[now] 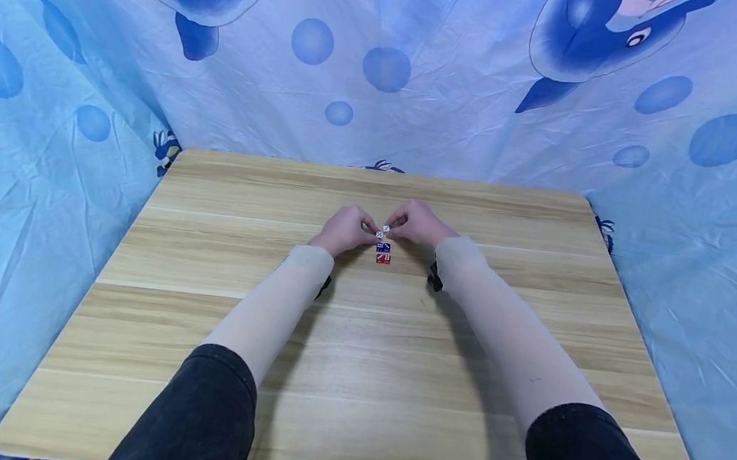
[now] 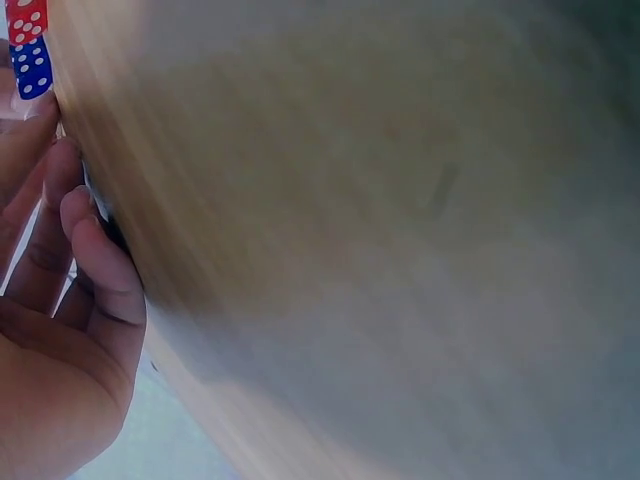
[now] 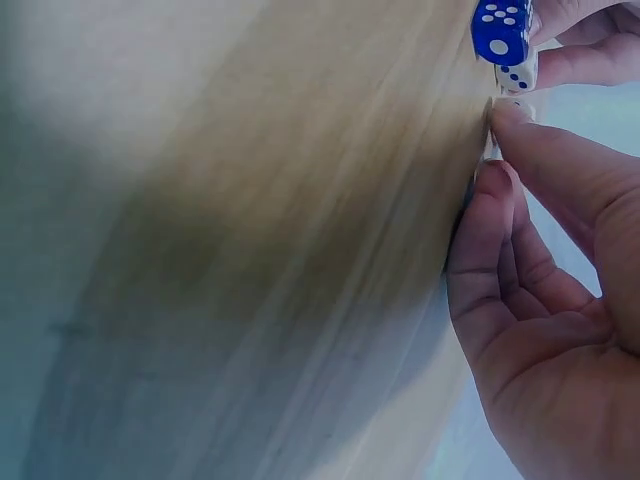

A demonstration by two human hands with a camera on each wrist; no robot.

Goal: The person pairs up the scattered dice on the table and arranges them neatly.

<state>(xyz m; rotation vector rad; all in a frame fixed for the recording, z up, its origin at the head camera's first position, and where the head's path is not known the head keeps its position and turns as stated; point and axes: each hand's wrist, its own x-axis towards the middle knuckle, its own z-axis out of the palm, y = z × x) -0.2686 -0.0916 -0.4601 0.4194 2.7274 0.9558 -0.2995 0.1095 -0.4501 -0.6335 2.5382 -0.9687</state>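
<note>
Near the middle of the table, my left hand (image 1: 346, 230) pinches a white die (image 1: 379, 235) between thumb and finger. Just to its right and slightly farther back, my right hand (image 1: 419, 223) pinches a second white die (image 1: 386, 228), mostly covered by the fingertips in the right wrist view. Two blue dice (image 1: 383, 247) sit side by side in front of the white ones. Nearer to me, two red dice (image 1: 383, 259) form another row. The left wrist view catches a red die (image 2: 27, 22) and a blue die (image 2: 33, 68) beyond the left thumb.
A wood-grain table (image 1: 371, 373) lies under both forearms. Blue curtain-like sheeting (image 1: 376, 116) with whale and bubble prints hangs behind it and along both sides. A dark device (image 1: 435, 277) is strapped at the right wrist.
</note>
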